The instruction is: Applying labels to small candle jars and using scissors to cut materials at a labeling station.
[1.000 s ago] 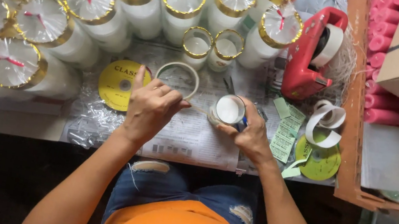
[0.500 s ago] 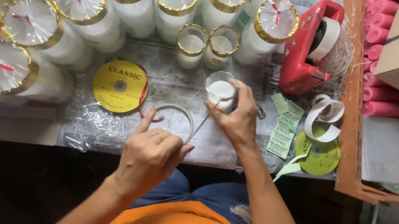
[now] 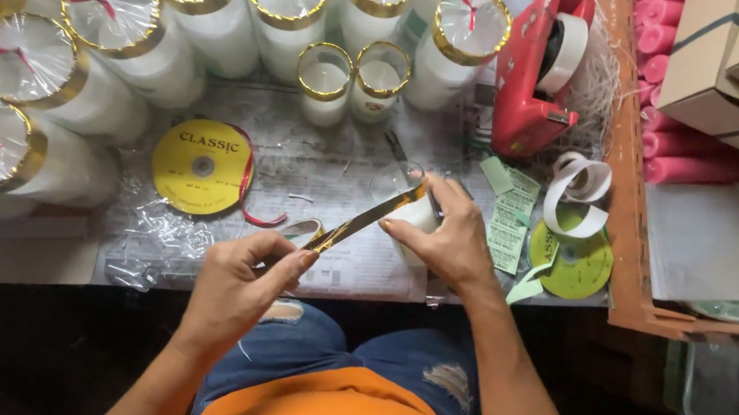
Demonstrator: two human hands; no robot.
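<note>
Head view, looking down: the right hand grips a small white candle jar near the table's front edge. The left hand pinches a shiny gold ribbon strip, stretched taut from the jar's rim. Two gold-rimmed jars stand open beyond. Cellophane-wrapped jars crowd the left; a yellow ribbon spool and a red tape dispenser flank the small open workspace.
</note>
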